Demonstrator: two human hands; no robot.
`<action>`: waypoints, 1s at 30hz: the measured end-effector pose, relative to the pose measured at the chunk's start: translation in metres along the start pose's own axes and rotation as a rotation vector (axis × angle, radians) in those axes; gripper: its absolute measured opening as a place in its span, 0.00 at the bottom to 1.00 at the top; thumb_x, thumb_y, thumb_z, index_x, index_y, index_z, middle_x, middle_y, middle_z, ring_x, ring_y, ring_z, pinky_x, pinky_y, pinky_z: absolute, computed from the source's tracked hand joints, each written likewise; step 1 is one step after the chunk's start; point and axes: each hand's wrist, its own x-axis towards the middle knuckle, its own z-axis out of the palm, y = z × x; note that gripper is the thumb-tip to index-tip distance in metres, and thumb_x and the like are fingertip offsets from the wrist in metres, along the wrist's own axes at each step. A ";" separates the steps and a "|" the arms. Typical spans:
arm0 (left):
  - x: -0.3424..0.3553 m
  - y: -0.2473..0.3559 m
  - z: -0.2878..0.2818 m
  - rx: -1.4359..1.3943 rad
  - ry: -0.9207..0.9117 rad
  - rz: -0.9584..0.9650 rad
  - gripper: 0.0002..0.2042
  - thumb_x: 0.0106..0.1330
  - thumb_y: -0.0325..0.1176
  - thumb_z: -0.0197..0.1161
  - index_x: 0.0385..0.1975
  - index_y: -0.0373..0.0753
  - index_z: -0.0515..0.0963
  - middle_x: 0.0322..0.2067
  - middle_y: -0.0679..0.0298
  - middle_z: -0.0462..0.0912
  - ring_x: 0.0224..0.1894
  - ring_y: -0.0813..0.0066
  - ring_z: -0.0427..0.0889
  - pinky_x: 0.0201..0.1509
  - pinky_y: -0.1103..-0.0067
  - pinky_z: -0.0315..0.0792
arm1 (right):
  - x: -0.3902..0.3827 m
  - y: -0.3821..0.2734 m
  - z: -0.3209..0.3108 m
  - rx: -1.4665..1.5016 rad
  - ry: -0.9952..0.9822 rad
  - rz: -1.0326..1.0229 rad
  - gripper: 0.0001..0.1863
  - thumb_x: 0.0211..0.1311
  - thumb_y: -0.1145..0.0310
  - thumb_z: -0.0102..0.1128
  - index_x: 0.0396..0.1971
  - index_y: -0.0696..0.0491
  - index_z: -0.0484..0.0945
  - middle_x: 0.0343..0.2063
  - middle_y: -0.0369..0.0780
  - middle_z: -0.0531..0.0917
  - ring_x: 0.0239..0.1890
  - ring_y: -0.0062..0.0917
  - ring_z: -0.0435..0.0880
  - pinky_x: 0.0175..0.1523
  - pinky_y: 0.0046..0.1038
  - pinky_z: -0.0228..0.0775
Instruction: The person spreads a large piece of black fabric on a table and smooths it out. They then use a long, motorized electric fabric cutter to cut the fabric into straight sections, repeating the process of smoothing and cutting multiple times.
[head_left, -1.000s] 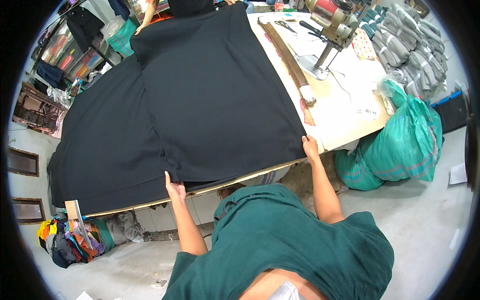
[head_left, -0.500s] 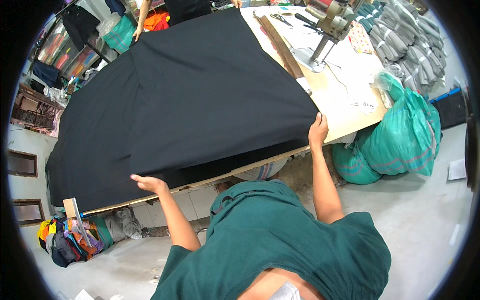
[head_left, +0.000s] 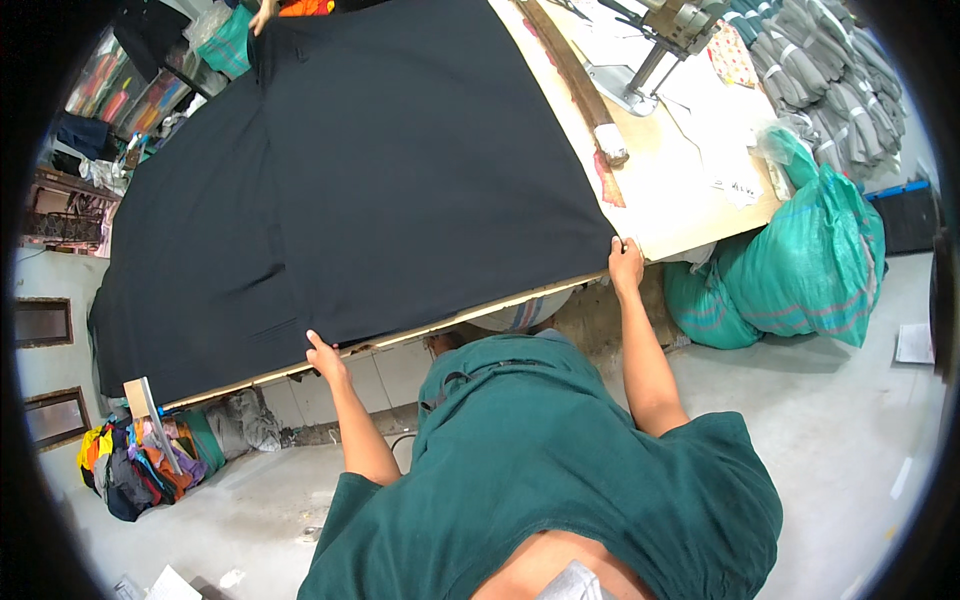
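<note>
A wide sheet of black fabric [head_left: 430, 170] is spread over the long table, with some creases and a raised fold on its left part. At the near edge, my left hand [head_left: 327, 358] pinches the fabric's border, thumb on top. My right hand [head_left: 626, 264] grips the near right corner of the same sheet, right at the table's edge. Across the table, another person's hand [head_left: 262, 18] holds the far left part of the fabric, lifting it into a fold.
A cutting machine [head_left: 650, 80] stands on the table's bare right part [head_left: 690, 220], beside a long brown bar [head_left: 570, 75]. Green sacks [head_left: 800, 260] sit on the floor at right, below stacked grey bundles [head_left: 830, 90]. An upright piece [head_left: 150, 415] rises at the near left corner, above colourful cloth scraps [head_left: 135, 465].
Both my hands have lowered the fabric's near edge to the table edge; the gap beneath it has closed. My left hand moved right. The other person's hand shifted up in view.
</note>
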 end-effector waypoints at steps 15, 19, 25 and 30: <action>-0.004 0.015 -0.012 -0.162 0.096 -0.055 0.31 0.80 0.65 0.50 0.41 0.35 0.77 0.34 0.63 0.80 0.30 0.74 0.75 0.32 0.76 0.70 | 0.002 -0.021 -0.045 0.079 0.094 -0.253 0.16 0.81 0.57 0.52 0.46 0.53 0.83 0.39 0.50 0.89 0.42 0.52 0.88 0.47 0.48 0.76; 0.009 -0.021 -0.020 -0.273 -0.059 -0.167 0.23 0.78 0.58 0.61 0.41 0.40 0.71 0.37 0.65 0.79 0.34 0.74 0.75 0.34 0.75 0.70 | 0.008 0.007 -0.016 -0.061 0.010 -0.197 0.16 0.80 0.56 0.52 0.47 0.52 0.83 0.40 0.50 0.89 0.44 0.52 0.88 0.49 0.50 0.76; 0.011 -0.019 -0.023 -0.226 -0.049 -0.125 0.21 0.76 0.54 0.66 0.37 0.42 0.71 0.33 0.66 0.80 0.29 0.77 0.75 0.29 0.80 0.69 | 0.009 0.023 0.006 -0.103 0.001 -0.224 0.15 0.80 0.56 0.52 0.51 0.49 0.81 0.46 0.50 0.89 0.49 0.50 0.87 0.51 0.49 0.76; -0.004 0.009 -0.019 -0.200 -0.005 -0.041 0.23 0.75 0.56 0.66 0.36 0.38 0.73 0.33 0.65 0.81 0.30 0.76 0.76 0.30 0.80 0.71 | 0.000 0.000 -0.013 -0.037 0.022 -0.228 0.13 0.81 0.58 0.52 0.53 0.48 0.81 0.43 0.51 0.89 0.46 0.51 0.87 0.50 0.48 0.76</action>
